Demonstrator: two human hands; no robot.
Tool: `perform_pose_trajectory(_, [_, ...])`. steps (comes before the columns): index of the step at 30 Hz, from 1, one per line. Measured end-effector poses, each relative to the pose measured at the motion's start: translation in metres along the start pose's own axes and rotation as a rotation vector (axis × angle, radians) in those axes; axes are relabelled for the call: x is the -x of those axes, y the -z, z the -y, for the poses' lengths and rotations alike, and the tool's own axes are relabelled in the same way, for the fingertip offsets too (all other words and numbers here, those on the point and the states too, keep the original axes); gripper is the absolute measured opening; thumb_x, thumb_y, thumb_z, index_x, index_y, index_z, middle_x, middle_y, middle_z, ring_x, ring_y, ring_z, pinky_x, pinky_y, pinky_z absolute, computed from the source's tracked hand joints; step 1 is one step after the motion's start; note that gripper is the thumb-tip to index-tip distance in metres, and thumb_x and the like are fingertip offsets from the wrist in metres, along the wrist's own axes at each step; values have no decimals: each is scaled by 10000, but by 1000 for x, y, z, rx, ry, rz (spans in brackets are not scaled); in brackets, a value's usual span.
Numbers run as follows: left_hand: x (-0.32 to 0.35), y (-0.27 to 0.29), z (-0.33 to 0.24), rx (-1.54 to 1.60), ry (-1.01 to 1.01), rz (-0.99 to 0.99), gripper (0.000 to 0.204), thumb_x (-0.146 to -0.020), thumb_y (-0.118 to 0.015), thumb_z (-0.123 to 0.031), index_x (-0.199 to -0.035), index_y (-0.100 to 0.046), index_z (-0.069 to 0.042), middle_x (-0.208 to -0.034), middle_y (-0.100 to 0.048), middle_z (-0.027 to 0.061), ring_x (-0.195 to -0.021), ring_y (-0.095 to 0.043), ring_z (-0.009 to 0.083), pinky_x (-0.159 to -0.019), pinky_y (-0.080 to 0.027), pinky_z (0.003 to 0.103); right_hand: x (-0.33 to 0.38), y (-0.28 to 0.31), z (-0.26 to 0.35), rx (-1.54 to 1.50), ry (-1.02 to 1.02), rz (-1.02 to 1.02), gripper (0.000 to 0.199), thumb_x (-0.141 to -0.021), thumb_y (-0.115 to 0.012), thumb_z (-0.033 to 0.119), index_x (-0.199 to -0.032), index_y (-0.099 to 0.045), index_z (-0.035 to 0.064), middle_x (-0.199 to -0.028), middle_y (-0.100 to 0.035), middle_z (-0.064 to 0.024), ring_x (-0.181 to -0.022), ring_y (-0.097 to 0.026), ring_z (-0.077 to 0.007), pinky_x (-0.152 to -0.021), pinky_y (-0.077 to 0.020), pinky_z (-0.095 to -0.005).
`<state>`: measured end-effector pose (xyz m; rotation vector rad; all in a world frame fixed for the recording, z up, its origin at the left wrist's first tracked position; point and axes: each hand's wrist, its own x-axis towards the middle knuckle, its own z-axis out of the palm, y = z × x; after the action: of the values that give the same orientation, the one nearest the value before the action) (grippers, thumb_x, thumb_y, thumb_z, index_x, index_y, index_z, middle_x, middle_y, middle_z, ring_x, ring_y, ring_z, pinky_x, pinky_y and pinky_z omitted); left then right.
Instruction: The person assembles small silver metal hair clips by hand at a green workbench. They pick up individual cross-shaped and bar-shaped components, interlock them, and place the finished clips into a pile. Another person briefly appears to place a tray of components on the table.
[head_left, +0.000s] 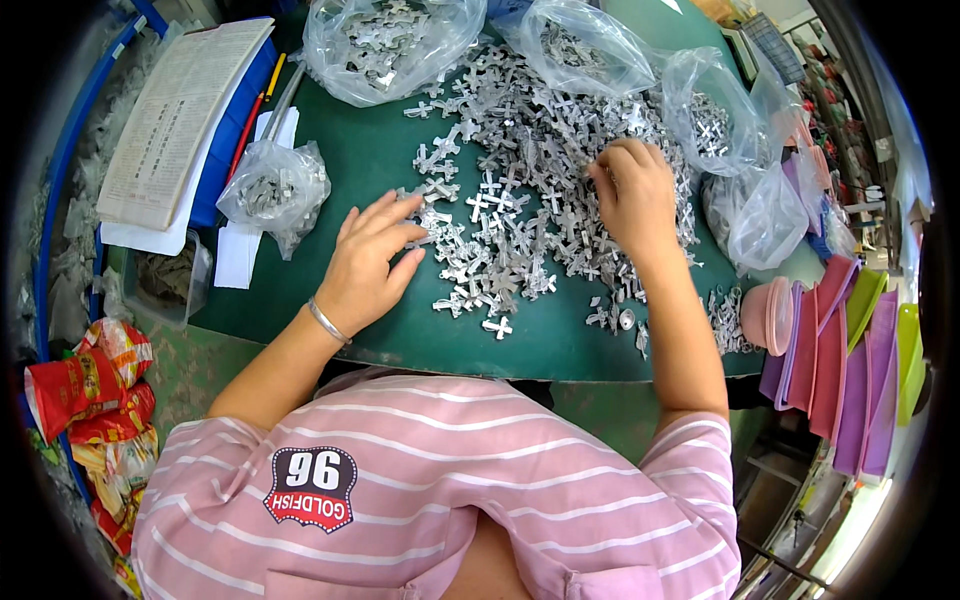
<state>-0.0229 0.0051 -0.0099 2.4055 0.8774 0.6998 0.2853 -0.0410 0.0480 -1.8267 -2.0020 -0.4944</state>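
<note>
A big heap of small silver cross-shaped metal parts covers the middle of a green mat. My left hand rests palm down at the heap's left edge, fingers spread and touching a few crosses. Curled fingers of my right hand dig into the right side of the heap; whether they pinch a part is hidden. A silver bangle sits on my left wrist.
Clear plastic bags of the same parts lie around: one at the left, two at the back, more at the right. A paper pad lies far left. Coloured plastic trays stack at the right; snack wrappers lower left.
</note>
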Motion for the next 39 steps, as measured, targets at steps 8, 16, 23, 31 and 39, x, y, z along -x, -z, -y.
perform_pose_trajectory(8, [-6, -18, -33, 1075, 371, 20, 289, -854, -620, 8, -1140, -576, 12, -966, -623, 67, -871, -616, 130, -742, -507, 238, 54, 2, 81, -1468, -880, 270, 136, -880, -629, 96, -942, -647, -23, -741, -621, -18, -608, -531, -67, -530, -425, -202])
perform_pose_trajectory(16, [-3, -25, -49, 1326, 626, 135, 249, -878, -636, -101, -1083, -603, 37, -967, -657, 105, -837, -646, 147, -728, -531, 261, 73, -3, 117, -1186, -644, 130, 117, -835, -670, 60, -925, -639, -8, -756, -634, -51, -629, -583, -125, -532, -457, -249])
perform_pose_trajectory(23, [-1, -17, -35, 1574, 803, 146, 239, -940, -525, -136, -1113, -585, 16, -1022, -638, 108, -950, -635, 199, -800, -543, 310, 42, -17, 86, -643, -234, -11, 115, -823, -640, 84, -903, -655, 2, -806, -624, -127, -730, -606, -307, -667, -491, -389])
perform_pose_trajectory(31, [-8, -8, -31, 1644, 721, 141, 248, -940, -485, -71, -1144, -557, 49, -1112, -621, 168, -1030, -630, 249, -874, -529, 316, -10, -64, 44, -300, -269, -21, 239, -753, -709, 167, -946, -649, 39, -924, -567, -150, -876, -552, -341, -743, -468, -395])
perform_pose_trajectory(39, [-5, -8, -24, 1531, 712, 91, 257, -927, -522, -47, -1156, -562, 65, -1073, -640, 157, -998, -642, 219, -848, -542, 281, 24, -25, 79, -1142, -865, 195, 169, -781, -716, 63, -901, -614, 1, -847, -611, -35, -683, -554, -105, -589, -445, -240])
